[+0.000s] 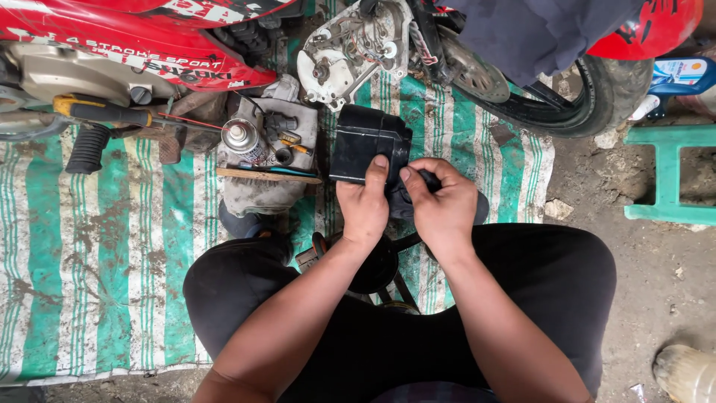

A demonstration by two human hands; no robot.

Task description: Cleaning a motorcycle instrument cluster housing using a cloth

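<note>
Black housing point(367, 145) half hidden by left hand point(363, 205), right hand point(441, 200).

A boxy black plastic housing point(369, 142) sits held above the striped mat. Its open side tilts away, its near end hidden by fingers.

Soft, even daylight fills the scene, bright enough to read every surface, with no single hard beam; it seems to come from above, though the source lies outside the view. Shadows are faint and diffuse, deepest under the red motorcycle fairing point(142, 37) at the far left and beneath the front wheel point(567, 89) at the far right. A mild sheen sits on the fairing and on the top of the spray can point(240, 136). The black housing point(369, 142) loses detail in its dark faces. Focus is sharp in the centre; the edges bend slightly outward, and the near right corner looks a little soft.
</note>
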